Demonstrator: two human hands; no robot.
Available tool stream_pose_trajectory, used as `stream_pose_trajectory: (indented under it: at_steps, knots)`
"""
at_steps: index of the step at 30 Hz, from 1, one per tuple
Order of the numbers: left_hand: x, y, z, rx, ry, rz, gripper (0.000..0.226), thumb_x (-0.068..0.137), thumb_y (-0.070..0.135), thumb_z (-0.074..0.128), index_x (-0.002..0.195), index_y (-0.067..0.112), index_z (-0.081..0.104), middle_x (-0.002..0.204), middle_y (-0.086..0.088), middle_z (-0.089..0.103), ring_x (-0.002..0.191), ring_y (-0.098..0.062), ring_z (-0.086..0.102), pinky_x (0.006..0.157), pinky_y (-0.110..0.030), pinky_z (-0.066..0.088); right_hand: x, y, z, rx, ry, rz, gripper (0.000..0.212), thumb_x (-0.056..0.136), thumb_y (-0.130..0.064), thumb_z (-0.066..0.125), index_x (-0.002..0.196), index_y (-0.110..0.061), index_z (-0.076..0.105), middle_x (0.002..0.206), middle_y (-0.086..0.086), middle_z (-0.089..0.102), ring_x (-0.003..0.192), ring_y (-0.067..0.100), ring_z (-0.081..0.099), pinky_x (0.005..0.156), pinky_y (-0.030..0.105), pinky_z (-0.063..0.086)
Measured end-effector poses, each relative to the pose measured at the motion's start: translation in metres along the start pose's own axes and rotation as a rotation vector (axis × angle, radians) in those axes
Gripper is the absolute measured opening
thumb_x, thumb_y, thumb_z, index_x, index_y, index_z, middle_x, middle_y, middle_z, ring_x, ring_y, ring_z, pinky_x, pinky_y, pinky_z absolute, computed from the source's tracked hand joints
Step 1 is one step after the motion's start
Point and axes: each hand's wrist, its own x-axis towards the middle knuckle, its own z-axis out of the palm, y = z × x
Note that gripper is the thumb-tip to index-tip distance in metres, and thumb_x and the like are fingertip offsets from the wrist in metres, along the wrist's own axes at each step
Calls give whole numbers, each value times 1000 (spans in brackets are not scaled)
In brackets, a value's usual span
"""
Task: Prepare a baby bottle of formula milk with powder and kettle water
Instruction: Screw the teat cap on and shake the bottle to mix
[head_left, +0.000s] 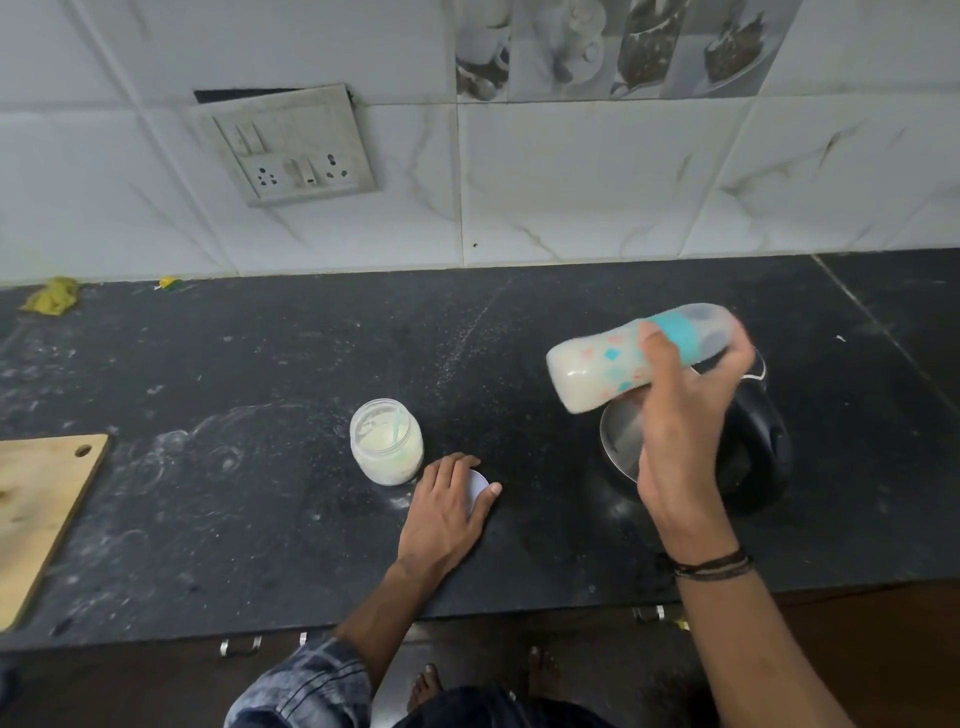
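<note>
My right hand (680, 431) grips a baby bottle (602, 364) full of whitish milk, tipped almost on its side above the kettle. The bottle has a teal collar and a clear cap pointing right. Below it stands a black and steel kettle (748, 452) with its lid open. An open glass jar of formula powder (387, 441), with a scoop inside, stands in the middle of the black counter (260, 493). My left hand (449, 501) lies over the jar's white lid (479, 486) just right of the jar, fingers curled round its edge.
A wooden cutting board (41, 509) lies at the counter's left edge. A yellow-green cloth (52, 296) sits by the tiled wall at the back left. A switch and socket plate (291, 150) hangs on the wall. Powder dust streaks the counter.
</note>
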Motion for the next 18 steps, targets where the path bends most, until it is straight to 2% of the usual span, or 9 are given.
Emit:
stream_pose_trajectory:
  at_steps: [2, 4, 6, 9, 11, 14, 15, 18]
  knots:
    - [0, -1, 0, 4, -4, 1, 49, 104, 59, 41, 129, 20, 57, 132, 5, 57, 121, -15, 49, 108, -28, 37, 1, 3, 1, 2, 39, 1, 64, 95, -12, 71, 145, -23, 32, 118, -1, 62, 92, 6, 73, 67, 27, 59]
    - [0, -2, 0, 0, -8, 6, 49, 104, 58, 42, 130, 20, 57, 133, 5, 56, 122, -15, 49, 108, -30, 39, -2, 10, 3, -127, -70, 49, 62, 92, -11, 74, 140, -24, 37, 115, -4, 62, 91, 8, 72, 61, 27, 57]
    - [0, -2, -1, -7, -11, 3, 48, 105, 58, 43, 131, 20, 57, 133, 4, 56, 122, -15, 49, 109, -31, 39, -6, 11, 1, -143, -116, 66, 59, 90, -7, 74, 136, -24, 41, 110, -5, 63, 87, 4, 71, 60, 23, 56]
    - [0, -1, -1, 2, -3, -2, 50, 104, 59, 42, 130, 20, 57, 132, 4, 57, 121, -16, 50, 108, -30, 39, -6, 4, -2, -8, 42, -29, 63, 94, -9, 72, 143, -21, 34, 114, -4, 63, 89, 2, 72, 67, 24, 59]
    - [1, -1, 0, 6, -6, 1, 51, 104, 60, 41, 130, 20, 57, 132, 5, 57, 121, -16, 50, 107, -29, 40, -2, 4, -3, 2, 66, -50, 64, 94, -12, 72, 143, -22, 32, 120, -1, 61, 95, 4, 73, 70, 27, 60]
    - [1, -2, -1, -7, -10, 5, 49, 104, 60, 42, 130, 21, 57, 133, 5, 56, 121, -15, 50, 107, -30, 39, -1, 9, -2, -135, -115, 53, 61, 90, -7, 76, 136, -24, 41, 117, 0, 62, 89, 2, 71, 64, 25, 57]
    - [0, -2, -1, -9, -11, 2, 49, 104, 60, 42, 130, 21, 57, 133, 6, 56, 122, -15, 49, 108, -30, 39, -2, 9, -2, -131, -122, 53, 61, 89, -6, 76, 137, -22, 41, 115, 0, 63, 88, 2, 71, 64, 24, 56]
    - [0, -1, 0, 1, -5, 4, 49, 104, 60, 42, 130, 21, 57, 132, 5, 56, 121, -15, 50, 108, -30, 40, 1, 5, -5, 15, 35, 1, 63, 94, -12, 72, 143, -19, 34, 116, 0, 64, 93, 8, 73, 68, 27, 58]
